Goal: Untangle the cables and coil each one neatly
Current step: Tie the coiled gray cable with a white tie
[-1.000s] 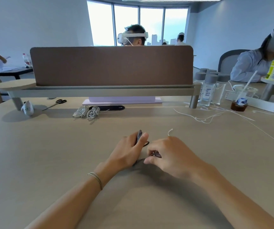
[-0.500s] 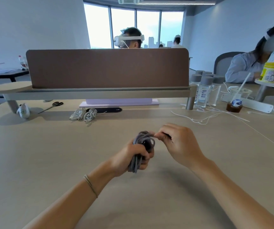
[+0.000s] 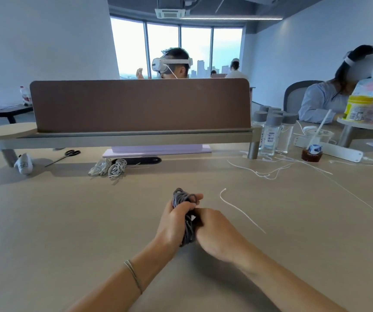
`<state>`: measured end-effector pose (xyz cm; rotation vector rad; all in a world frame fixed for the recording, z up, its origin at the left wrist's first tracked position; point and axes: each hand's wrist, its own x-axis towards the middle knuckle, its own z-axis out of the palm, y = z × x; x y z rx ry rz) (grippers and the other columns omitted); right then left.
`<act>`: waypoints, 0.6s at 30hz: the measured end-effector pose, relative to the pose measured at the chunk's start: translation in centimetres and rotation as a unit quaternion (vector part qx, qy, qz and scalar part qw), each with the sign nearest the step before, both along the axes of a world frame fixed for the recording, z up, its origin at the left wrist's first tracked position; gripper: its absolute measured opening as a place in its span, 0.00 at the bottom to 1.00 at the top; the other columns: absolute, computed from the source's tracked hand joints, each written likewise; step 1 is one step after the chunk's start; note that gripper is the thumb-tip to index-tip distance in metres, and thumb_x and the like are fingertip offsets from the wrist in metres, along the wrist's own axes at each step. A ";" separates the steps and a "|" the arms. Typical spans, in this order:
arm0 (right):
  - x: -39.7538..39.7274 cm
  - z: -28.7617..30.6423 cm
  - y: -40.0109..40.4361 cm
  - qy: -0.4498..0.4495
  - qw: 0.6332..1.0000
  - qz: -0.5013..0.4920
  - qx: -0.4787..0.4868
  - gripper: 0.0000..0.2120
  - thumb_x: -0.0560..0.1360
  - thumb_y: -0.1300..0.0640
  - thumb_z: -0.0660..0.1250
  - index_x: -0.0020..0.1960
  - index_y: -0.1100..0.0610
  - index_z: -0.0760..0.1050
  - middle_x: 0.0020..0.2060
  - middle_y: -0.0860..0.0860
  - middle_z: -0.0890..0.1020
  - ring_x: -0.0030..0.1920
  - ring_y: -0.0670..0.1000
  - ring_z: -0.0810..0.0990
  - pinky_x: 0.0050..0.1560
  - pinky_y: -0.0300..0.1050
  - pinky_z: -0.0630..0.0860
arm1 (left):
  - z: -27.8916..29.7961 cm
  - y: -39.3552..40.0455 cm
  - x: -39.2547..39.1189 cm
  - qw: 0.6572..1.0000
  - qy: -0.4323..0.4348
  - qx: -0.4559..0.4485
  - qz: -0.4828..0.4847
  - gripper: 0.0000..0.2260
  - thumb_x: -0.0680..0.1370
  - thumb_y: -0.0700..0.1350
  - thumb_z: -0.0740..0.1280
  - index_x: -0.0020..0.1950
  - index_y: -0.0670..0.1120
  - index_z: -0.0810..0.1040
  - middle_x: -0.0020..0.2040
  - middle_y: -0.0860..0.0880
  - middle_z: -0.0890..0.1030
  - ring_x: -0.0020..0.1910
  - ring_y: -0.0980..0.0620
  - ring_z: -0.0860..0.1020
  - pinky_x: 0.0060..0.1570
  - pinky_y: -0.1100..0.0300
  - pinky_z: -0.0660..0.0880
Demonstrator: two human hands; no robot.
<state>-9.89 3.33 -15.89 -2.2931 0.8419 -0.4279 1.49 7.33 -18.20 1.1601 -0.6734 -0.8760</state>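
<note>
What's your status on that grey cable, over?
Left hand shut on grey cable coil. Right hand pinching the coil's middle. Loose white tie lies apart on table, right of hands. Nothing in the way.

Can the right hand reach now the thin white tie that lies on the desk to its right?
Probably yes. The white tie lies loose on bare desk just right of the right hand, nothing between them. But that hand is busy on the grey cable bundle.
</note>
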 end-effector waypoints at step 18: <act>-5.4 0.8 -29.1 0.134 0.924 -0.279 -0.225 0.11 0.77 0.62 0.65 0.48 0.52 0.86 0.47 0.51 0.86 0.48 0.56 0.83 0.49 0.51 0.81 | 1.3 -13.5 2.7 0.995 -0.004 0.086 -0.053 0.03 0.78 0.32 0.66 0.50 0.37 0.78 0.38 0.42 0.78 0.33 0.46 0.77 0.38 0.52 0.77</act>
